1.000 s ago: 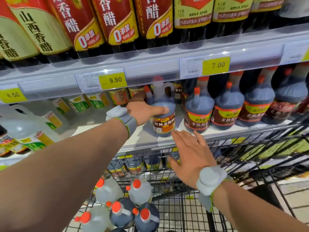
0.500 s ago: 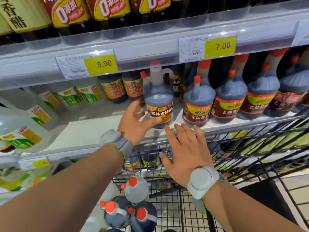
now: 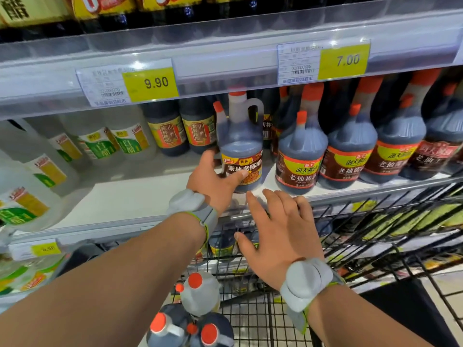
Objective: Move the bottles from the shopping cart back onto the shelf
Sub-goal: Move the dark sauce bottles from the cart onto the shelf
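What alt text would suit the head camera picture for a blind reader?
A person's left hand touches a dark vinegar jug standing on the store shelf, while the right hand hovers open above a shopping cart holding more bottles.

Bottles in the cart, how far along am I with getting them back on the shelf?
Done: one dark bottle stands on the shelf. In hand: nothing held; the left hand touches that bottle with straight fingers, and the right hand hovers open. Left: at least three capped bottles sit in the cart.
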The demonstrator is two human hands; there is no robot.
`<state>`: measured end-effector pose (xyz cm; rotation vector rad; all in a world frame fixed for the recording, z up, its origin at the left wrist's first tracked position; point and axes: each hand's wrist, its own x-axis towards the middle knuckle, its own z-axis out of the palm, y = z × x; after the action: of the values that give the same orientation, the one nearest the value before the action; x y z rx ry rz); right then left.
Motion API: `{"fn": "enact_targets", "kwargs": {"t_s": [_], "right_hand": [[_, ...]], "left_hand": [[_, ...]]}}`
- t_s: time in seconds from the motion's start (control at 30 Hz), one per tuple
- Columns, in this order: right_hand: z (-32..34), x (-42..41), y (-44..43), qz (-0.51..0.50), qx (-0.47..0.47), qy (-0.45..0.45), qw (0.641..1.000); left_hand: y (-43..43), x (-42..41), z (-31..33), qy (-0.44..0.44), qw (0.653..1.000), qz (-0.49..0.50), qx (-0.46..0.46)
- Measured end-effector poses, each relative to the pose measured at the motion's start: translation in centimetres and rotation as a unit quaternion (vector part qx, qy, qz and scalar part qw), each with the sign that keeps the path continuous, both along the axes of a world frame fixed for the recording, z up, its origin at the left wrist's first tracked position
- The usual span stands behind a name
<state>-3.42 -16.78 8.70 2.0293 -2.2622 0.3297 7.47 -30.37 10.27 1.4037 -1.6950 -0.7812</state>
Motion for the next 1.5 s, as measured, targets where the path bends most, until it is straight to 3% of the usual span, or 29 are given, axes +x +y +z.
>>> {"fn": "enact_targets", "kwargs": {"t_s": [0.6,0.8,1.5], "right_hand": [[-0.1,0.0,0.0,0.002,-0.01,-0.023,1.0],[-0.4,0.1,-0.1,0.002,-0.023,-0.03,0.999],[-0.6,-0.2,0.0,0.016,-0.012,-0.023,1.0]], "left_hand": [[-5.2,-4.0,1.0,-0.082,0.996,0.032,0.031],[-5.7,-3.9,0.6,-0.029,0.999,0.022,0.005],[-5.7,-3.6,1.0,-0.047,0.998,-0.029,0.033]]}}
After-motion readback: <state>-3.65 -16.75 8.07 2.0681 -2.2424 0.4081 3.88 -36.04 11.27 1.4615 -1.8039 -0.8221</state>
